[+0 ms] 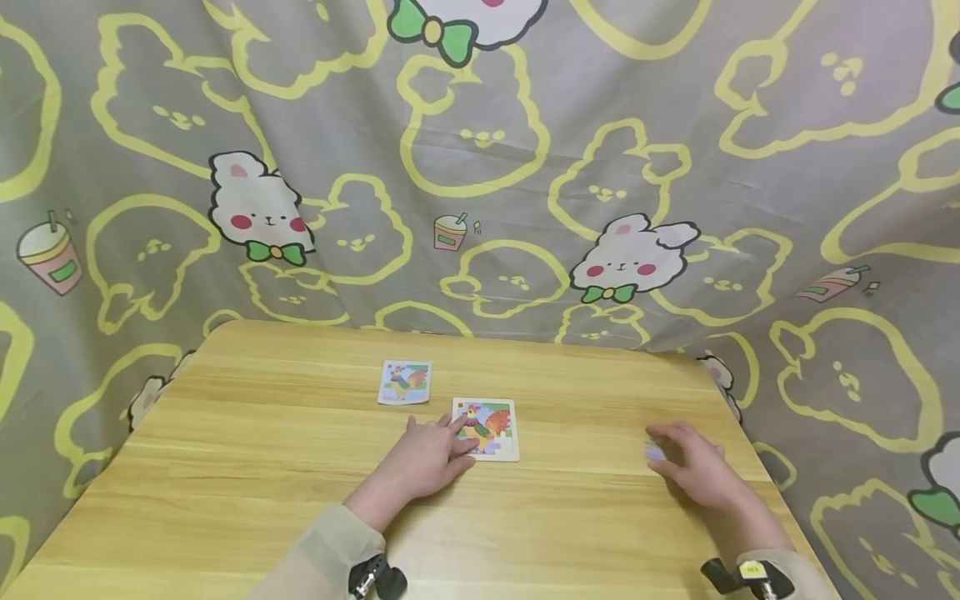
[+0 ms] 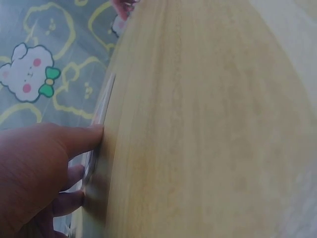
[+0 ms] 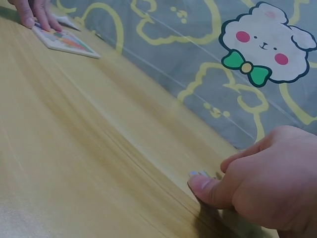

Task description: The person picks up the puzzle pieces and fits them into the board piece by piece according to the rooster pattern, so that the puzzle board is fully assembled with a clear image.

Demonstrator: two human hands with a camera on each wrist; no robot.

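Observation:
A small square puzzle board (image 1: pixel 487 428) with a colourful rooster picture lies near the middle of the wooden table (image 1: pixel 225 467). My left hand (image 1: pixel 456 435) rests flat beside it, with straight fingers touching its left edge; the left wrist view shows those fingertips (image 2: pixel 94 133) against the board's rim (image 2: pixel 97 148). My right hand (image 1: pixel 662 448) sits on the table farther right, its thumb and curled fingers pinching a small pale puzzle piece (image 1: pixel 655 452). In the right wrist view the piece (image 3: pixel 199 173) peeks out above the thumb, while the board (image 3: pixel 67 41) lies far off.
A picture card (image 1: pixel 405 382) showing the same rooster lies just behind and left of the board. Grey cloth with yellow bunny outlines (image 1: pixel 525 167) hangs behind the table and drapes round its sides. The table's right edge runs close to my right hand.

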